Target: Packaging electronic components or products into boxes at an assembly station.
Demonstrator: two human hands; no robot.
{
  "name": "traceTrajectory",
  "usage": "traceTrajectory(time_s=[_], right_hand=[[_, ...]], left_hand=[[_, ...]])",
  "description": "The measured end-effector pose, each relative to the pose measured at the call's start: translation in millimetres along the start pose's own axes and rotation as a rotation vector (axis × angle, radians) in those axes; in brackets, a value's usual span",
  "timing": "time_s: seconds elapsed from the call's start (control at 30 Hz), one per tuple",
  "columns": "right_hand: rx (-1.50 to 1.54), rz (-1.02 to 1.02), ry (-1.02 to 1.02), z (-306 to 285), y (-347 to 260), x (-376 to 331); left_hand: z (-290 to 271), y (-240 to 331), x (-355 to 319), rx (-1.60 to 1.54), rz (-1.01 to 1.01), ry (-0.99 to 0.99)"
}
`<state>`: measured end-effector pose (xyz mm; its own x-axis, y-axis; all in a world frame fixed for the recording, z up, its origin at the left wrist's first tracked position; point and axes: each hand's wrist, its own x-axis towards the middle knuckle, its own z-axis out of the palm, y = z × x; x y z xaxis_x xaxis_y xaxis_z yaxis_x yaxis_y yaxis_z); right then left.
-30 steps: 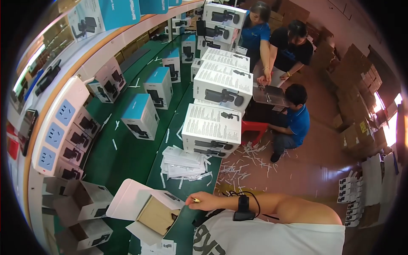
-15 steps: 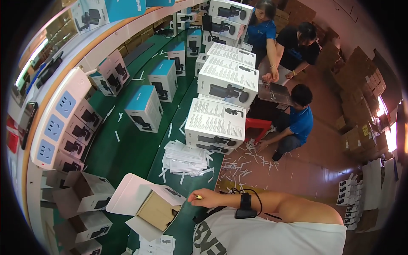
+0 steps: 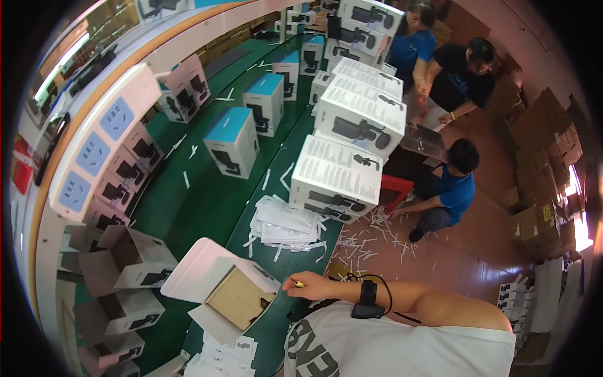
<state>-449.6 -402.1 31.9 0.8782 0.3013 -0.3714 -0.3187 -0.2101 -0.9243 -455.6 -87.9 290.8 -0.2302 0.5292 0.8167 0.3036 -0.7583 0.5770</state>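
open white box [image 3: 248, 266] sits on the green table [image 3: 166, 232] right in front of me, tilted to my view, its flaps spread and a brown cardboard insert [image 3: 237, 296] showing inside. my right hand [image 3: 309, 286] is just to the right of the box, near its corner; i cannot tell whether my fingertips touch the edge. my fingers are curled in and closed on a small gold-coloured piece [image 3: 298, 284], pinched near the tips, though it is too small for me to say what it is. my forearm [image 3: 342, 290] lies almost level, coming in from the right of the box across the front of my white shirt [image 3: 408, 345], with the hand in line with it and pointing at the box. a black strapped device [image 3: 368, 300] with a cable sits around that forearm. i cannot tell how my left fingers stand, since that hand is out of view. beyond the box and a little right is a pile of white paper pieces [image 3: 286, 220], and behind that the stacked printed cartons [image 3: 336, 173]. to the left of the box are more open cartons [image 3: 135, 257], and nearer me than the box lie white printed sheets [image 3: 220, 358]. well beyond it stand teal-topped boxes [image 3: 232, 141].
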Motion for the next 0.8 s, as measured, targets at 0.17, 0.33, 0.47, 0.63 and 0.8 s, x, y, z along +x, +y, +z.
traceTrajectory(time_s=[0.17, 0.33, 0.47, 0.63, 0.8], right_hand=[[-0.024, -0.065, 0.092, -17, -9, -6], [0.255, -0.069, 0.113, -12, -67, 0], [0.361, 0.048, 0.07, -13, -89, 18], [-0.059, -0.149, 0.195, 15, -88, 33], [-0.176, -0.281, 0.238, 9, -93, 40]], left_hand=[[-33, -28, 52, 0.281, 0.102, 0.217], [-31, -73, -15, -0.618, -0.158, -0.964], [-37, -103, -127, -0.42, -0.117, -1.441], [-38, -45, -143, -0.696, 0.24, -1.515], [-36, -20, -161, -0.302, 0.688, -1.611]])
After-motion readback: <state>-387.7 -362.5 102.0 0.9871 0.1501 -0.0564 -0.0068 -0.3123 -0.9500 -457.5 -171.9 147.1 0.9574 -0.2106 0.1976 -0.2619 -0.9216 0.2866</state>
